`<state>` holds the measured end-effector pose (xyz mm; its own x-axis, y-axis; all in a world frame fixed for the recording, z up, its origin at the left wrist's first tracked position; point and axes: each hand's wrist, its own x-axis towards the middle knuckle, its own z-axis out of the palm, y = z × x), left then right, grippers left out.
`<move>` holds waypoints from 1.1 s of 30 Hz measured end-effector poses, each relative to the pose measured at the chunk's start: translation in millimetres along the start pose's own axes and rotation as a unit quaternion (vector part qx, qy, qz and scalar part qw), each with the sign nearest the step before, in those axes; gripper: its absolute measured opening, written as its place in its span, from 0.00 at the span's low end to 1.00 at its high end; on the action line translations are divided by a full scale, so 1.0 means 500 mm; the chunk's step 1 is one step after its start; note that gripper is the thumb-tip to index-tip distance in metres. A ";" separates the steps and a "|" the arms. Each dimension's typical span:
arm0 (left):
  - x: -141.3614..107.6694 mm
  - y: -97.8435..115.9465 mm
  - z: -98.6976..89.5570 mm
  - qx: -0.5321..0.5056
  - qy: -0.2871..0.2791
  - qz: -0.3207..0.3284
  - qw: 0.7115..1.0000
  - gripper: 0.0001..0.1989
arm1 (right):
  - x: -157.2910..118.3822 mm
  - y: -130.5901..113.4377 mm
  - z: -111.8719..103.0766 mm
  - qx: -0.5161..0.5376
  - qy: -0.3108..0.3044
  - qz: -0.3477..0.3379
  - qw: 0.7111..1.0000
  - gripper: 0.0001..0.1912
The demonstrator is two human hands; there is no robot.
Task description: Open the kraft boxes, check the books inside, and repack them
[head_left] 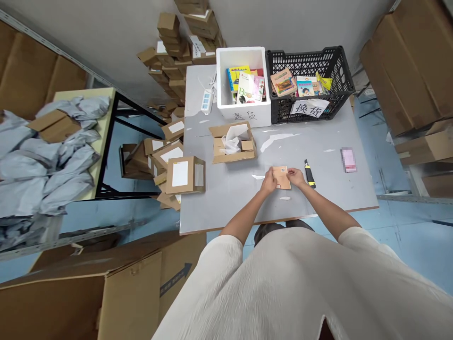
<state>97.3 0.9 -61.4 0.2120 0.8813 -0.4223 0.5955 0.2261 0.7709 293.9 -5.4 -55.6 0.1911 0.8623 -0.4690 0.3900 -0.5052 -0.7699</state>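
Note:
Both hands hold a small orange-brown booklet or card (282, 178) just above the grey table (230, 198), near its front edge. My left hand (269, 180) grips its left side, and my right hand (295, 176) pinches its upper right corner. To the right of my right hand lies a yellow and black box cutter (309, 174). An open cardboard box (219, 148) with white crumpled wrapping inside stands beyond my left hand. A pink item (348, 160) lies farther right on the table.
At the back stand a white foam box (244, 112) and a black crate (332, 104), both holding books. A closed carton (186, 175) sits at the left edge. Grey parcels (53, 160) cover a side table; a power strip (207, 102) lies back left.

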 end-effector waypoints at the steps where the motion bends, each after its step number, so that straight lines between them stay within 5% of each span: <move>1: 0.007 0.008 -0.010 -0.009 0.024 0.001 1.000 0.37 | 0.001 -0.013 -0.004 -0.005 0.005 -0.026 1.000 0.16; 5: 0.023 0.035 -0.052 -0.033 0.072 0.010 0.997 0.33 | 0.001 -0.046 -0.020 -0.028 0.023 -0.113 0.993 0.16; 9: 0.006 0.033 -0.060 -0.010 0.077 0.034 0.996 0.22 | -0.006 -0.029 -0.025 -0.031 0.024 -0.127 0.991 0.14; 16: -0.030 -0.001 -0.018 0.013 -0.030 -0.002 0.999 0.17 | -0.019 0.036 -0.024 -0.052 0.017 0.003 0.998 0.14; 33: 0.006 -0.006 0.018 0.021 -0.077 -0.073 0.994 0.38 | 0.002 0.049 0.011 0.123 0.030 0.174 0.977 0.27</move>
<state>103.2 -0.9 -69.6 0.2360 0.7656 -0.5985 0.6592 0.3264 0.6774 298.6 -16.9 -77.3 0.3287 0.6344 -0.6996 0.0660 -0.7544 -0.6530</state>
